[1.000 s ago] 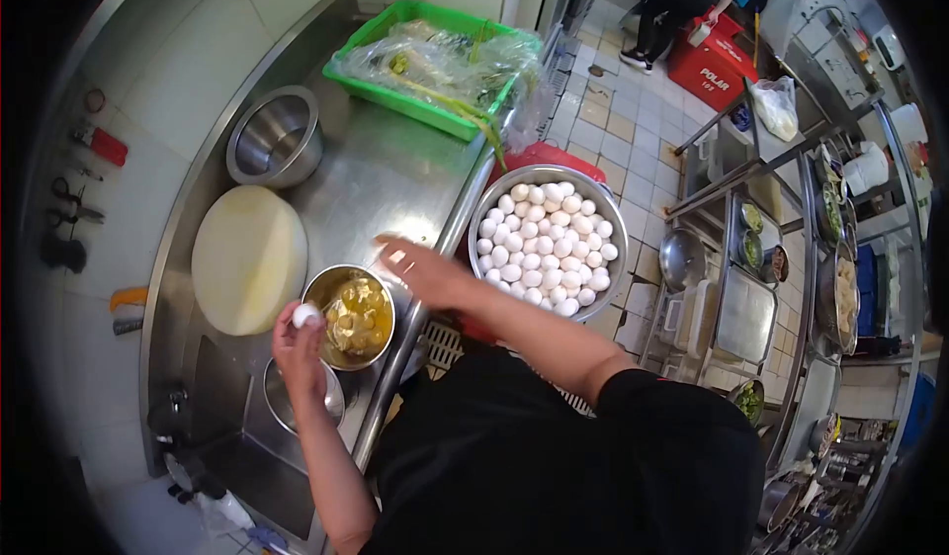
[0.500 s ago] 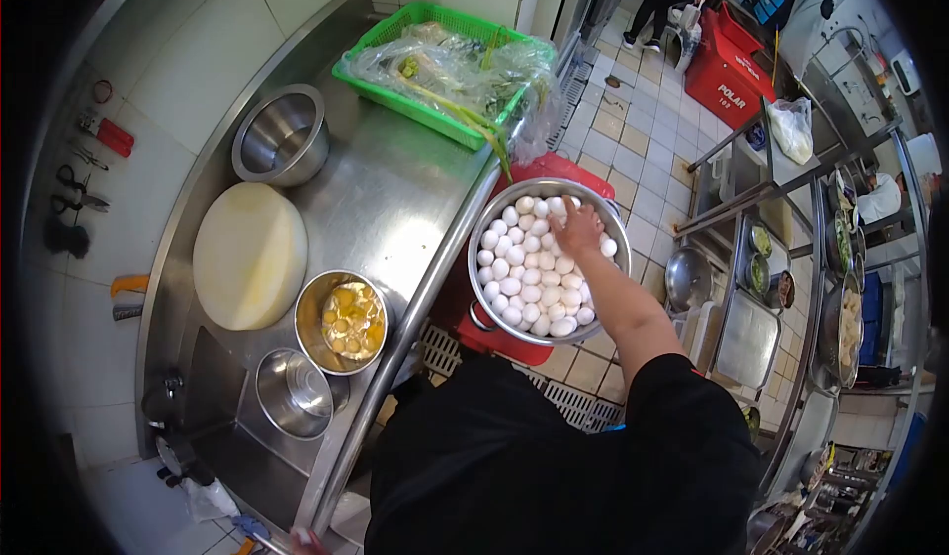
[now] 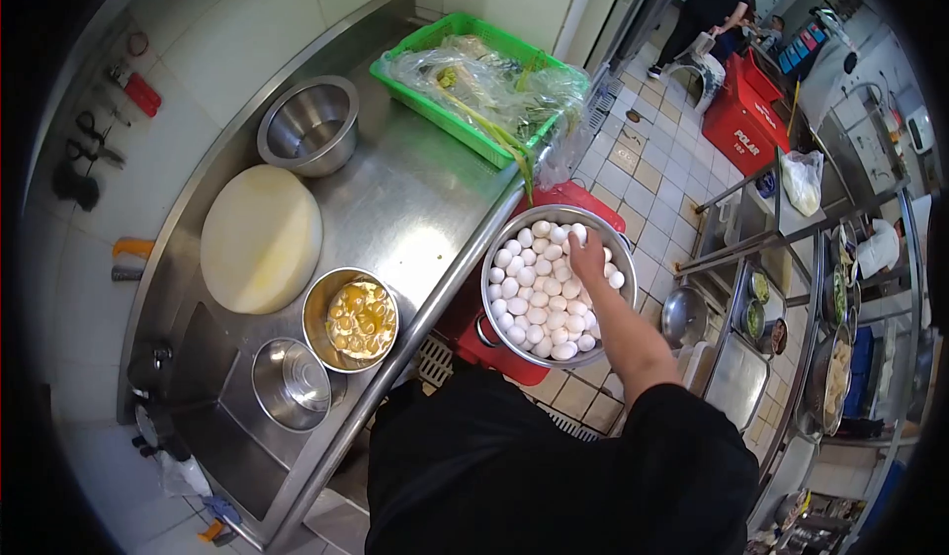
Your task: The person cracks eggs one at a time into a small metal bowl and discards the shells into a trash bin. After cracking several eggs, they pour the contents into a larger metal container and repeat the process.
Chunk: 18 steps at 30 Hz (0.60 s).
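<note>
Over the far side of a large metal pot (image 3: 491, 333) full of white eggs (image 3: 537, 298), my right hand (image 3: 587, 258) is closed with its fingers around an egg (image 3: 578, 231). The pot, with a loop handle on its side, rests on something red (image 3: 529, 372). On the steel counter to the left, a steel pot (image 3: 309, 330) holds cracked eggs (image 3: 362, 320) with several yolks. An empty-looking steel bowl (image 3: 290, 385) sits beside it, close to the sink. My left hand is out of the frame.
A thick round cutting board (image 3: 262, 241) and a steel bowl (image 3: 308, 125) occupy the counter (image 3: 415, 199). A green basket (image 3: 450, 125) holds bagged greens. Metal racks with trays (image 3: 741, 357) line the right. A person (image 3: 714, 6) stands near a red cooler (image 3: 746, 120).
The view has shifted slightly. My right hand has gone from spread over the eggs to closed around one. A bit of my left hand at the bottom edge has left view.
</note>
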Available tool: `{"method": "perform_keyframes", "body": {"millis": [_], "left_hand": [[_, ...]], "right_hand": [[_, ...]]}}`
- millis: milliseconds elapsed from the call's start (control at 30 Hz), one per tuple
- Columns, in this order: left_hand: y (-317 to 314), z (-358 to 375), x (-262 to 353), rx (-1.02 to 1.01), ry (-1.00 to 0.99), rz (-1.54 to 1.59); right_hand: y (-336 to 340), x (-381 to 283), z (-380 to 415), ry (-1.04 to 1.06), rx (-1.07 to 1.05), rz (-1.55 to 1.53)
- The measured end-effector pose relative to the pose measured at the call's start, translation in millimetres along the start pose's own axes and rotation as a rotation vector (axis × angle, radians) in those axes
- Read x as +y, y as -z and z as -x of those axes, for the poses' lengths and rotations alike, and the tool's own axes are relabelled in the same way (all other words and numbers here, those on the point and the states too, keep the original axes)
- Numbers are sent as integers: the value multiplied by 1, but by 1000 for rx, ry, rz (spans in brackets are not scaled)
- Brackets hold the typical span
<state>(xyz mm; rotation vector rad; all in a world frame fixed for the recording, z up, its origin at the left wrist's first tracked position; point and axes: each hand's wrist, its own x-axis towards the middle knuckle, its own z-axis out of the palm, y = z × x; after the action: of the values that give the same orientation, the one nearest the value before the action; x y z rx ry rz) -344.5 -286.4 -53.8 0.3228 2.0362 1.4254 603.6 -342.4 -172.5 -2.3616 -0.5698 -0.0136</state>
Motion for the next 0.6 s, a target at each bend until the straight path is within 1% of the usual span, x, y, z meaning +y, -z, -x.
{"method": "perform_keyframes", "body": {"millis": [33, 67, 100, 133, 167, 200, 233, 267, 300, 333, 367, 400, 467, 500, 567, 600], "left_hand": [[-1, -14, -1, 59, 11, -13], [36, -1, -6, 128, 20, -30], [17, -35, 0, -70, -274, -117], [-3, -44, 11, 137, -231, 9], [-39, -23, 44, 167, -237, 65], [-49, -44, 48, 93, -381, 29], [-108, 18, 88, 62, -407, 91], [-137, 20, 103, -19, -475, 77], [-165, 25, 122, -130, -485, -2], [-200, 39, 130, -151, -568, -21], [-234, 72, 144, -246, -634, -12], [-265, 104, 154, -342, -690, 13], [-319, 142, 161, -504, -770, 85], [-344, 171, 166, -501, -768, 46], [-382, 195, 152, -698, -840, 36], [-394, 232, 154, -793, -815, 13]], "right_hand": [[3, -20, 1, -225, -109, -304], [9, -40, 9, -218, -140, -300], [17, -59, 22, -429, -305, -774], [30, -98, 35, -655, -469, -1245], [29, -119, 45, -668, -598, -1448], [18, -129, 52, -624, -763, -1550], [14, -151, 59, -566, -850, -1508], [15, -180, 66, -505, -932, -1467], [14, -204, 69, -393, -987, -1244], [11, -222, 73, -275, -1025, -1021], [2, -233, 82, 246, -730, -713], [7, -247, 89, 264, -719, -646], [-1, -256, 97, 582, -479, -372], [-6, -255, 100, 591, -486, -376], [-19, -248, 105, 718, -589, 50], [-22, -244, 108, 729, -597, 49]]}}
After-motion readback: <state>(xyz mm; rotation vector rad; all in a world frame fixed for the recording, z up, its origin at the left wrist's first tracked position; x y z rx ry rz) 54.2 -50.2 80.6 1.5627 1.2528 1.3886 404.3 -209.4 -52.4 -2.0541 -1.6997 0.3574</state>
